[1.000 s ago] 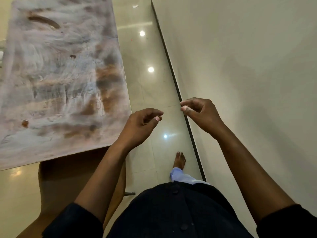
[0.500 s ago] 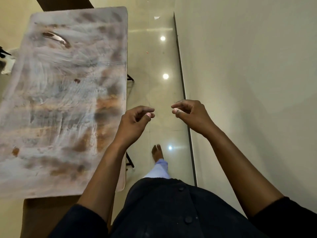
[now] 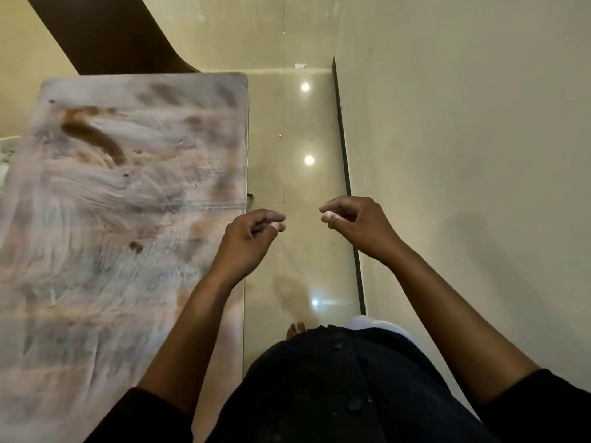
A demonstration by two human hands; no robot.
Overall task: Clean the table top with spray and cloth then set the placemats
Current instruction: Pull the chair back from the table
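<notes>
Head view: my left hand and right hand hang loosely curled, holding nothing, over the glossy cream floor tiles. The smeared, white-streaked wooden table top lies at nine o'clock. No spray, cloth or placemats in sight; I'd fetch them first, then wipe overlapping strokes edge to edge.

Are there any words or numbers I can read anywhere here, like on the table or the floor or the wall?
No readable text anywhere.
The table top shows only smeared white and brown streaks, no letters.
The floor has light reflections and tiny specks, no writing.
The wall is plain.
The left hand and right hand hold nothing with a label.
</notes>
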